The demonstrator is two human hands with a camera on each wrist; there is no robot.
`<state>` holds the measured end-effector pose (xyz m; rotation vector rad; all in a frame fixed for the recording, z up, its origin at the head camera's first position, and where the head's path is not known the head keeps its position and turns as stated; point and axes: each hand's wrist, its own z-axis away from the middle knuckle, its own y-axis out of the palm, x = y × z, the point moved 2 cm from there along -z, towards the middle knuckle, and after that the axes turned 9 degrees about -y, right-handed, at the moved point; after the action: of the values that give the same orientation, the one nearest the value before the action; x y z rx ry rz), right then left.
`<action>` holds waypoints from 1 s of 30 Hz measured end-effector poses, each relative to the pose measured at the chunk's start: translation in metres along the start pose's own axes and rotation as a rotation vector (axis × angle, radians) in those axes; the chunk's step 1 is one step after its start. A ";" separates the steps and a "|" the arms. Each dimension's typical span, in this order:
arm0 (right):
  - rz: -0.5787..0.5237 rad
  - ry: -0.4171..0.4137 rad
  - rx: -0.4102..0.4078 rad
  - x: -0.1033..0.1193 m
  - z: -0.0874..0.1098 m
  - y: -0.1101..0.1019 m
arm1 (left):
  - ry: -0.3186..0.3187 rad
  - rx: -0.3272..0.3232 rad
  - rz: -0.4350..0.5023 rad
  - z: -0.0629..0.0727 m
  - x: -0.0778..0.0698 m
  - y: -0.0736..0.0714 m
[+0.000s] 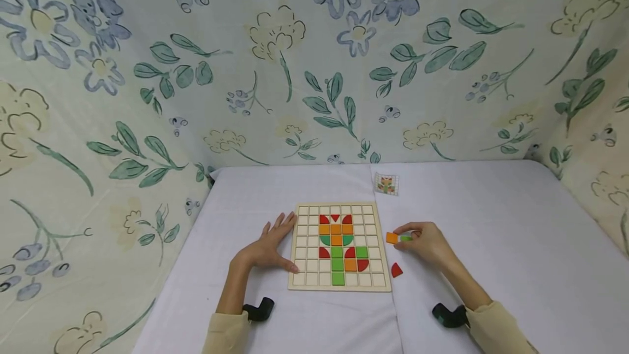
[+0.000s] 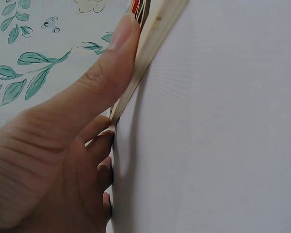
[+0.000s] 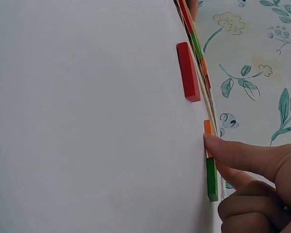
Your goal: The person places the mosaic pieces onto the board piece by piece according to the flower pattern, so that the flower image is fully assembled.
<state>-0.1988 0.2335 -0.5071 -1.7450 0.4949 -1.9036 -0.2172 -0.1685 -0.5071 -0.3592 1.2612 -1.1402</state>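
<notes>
A square wooden grid board (image 1: 301, 283) lies on the table, with red, orange and green pieces set in its middle cells as a tulip-like figure. My left hand (image 1: 267, 247) spreads its fingers along the board's left side; the thumb (image 2: 104, 73) lies over the edge near the front corner. Just off the right side, my right hand (image 1: 428, 242) pinches an orange square block (image 1: 391, 237) between thumb and forefinger. A green block (image 3: 212, 179) is beside it, close under the fingers. Nearer the front, a red quarter-round block (image 1: 396, 270) lies on the cloth.
A small pattern card (image 1: 386, 184) showing a similar figure lies behind the board's far right corner. White cloth (image 1: 472, 195) covers the table, and a flowered curtain (image 1: 314, 70) hangs along its back. Black wrist devices (image 1: 260, 309) sit at both sleeves.
</notes>
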 end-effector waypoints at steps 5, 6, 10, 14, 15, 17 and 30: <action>0.019 -0.026 0.001 -0.001 -0.001 0.000 | 0.004 -0.004 0.010 0.000 -0.001 0.000; 0.027 -0.032 0.001 0.000 -0.001 0.000 | 0.004 -0.004 0.012 0.000 -0.001 0.000; 0.039 -0.060 -0.009 0.008 0.001 0.002 | 0.001 -0.005 -0.002 0.000 0.000 -0.001; 0.010 -0.091 -0.002 0.025 0.004 0.013 | 0.003 -0.016 -0.003 0.000 0.001 -0.002; 0.001 -0.098 0.007 0.030 0.005 0.017 | 0.002 -0.018 -0.003 0.000 0.001 -0.003; -0.015 -0.111 0.033 0.039 0.008 0.027 | 0.000 -0.012 0.004 0.000 0.001 -0.002; -0.067 -0.284 0.229 0.087 0.019 0.098 | -0.005 -0.013 0.002 -0.001 0.000 0.001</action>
<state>-0.1723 0.1049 -0.4913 -1.8541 0.1099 -1.6448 -0.2178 -0.1674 -0.5083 -0.3702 1.2649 -1.1286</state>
